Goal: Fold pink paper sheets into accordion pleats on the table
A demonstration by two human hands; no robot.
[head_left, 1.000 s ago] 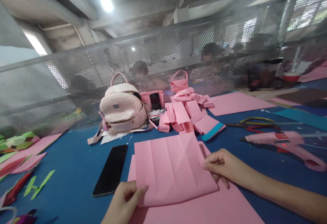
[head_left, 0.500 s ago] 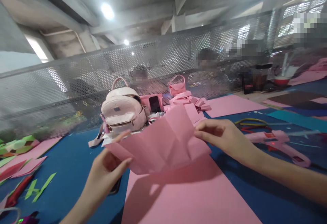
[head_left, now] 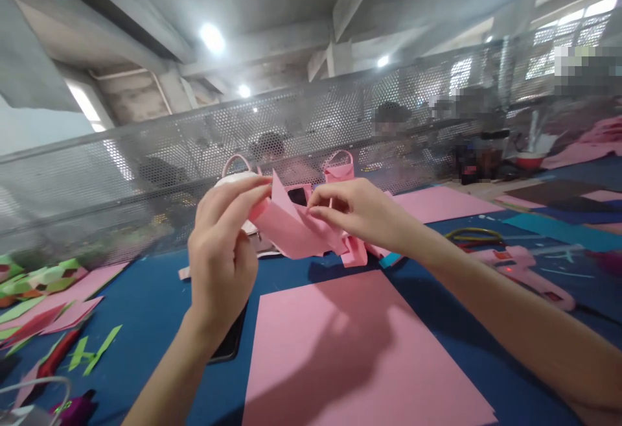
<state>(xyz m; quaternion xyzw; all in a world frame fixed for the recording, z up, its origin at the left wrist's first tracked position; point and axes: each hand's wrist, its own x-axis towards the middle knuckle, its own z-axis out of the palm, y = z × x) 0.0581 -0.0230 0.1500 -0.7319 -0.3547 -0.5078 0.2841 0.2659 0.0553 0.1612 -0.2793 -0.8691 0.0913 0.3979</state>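
A folded pink sheet [head_left: 296, 231], paper or thin foam, is held up in the air between my two hands. My left hand [head_left: 221, 244] grips its left end, fingers curled over the top. My right hand [head_left: 357, 212] pinches its upper edge near the right side, thumb against fingers. Below, a flat pink sheet [head_left: 335, 348] lies on the blue table and carries the shadow of my hands. A dark phone [head_left: 228, 342] rests beside that sheet, partly hidden behind my left wrist.
A pink glue gun [head_left: 529, 273] lies at the right, its cord trailing off. Green strips [head_left: 94, 351] and pink scraps are at the left. A white backpack [head_left: 238, 178], a small pink handbag [head_left: 339, 170] and a metal mesh partition [head_left: 194, 147] stand at the back.
Both hands have lifted the pink sheet up and away from me. It is now tilted and more folded. My right hand has moved left, closer to my left hand.
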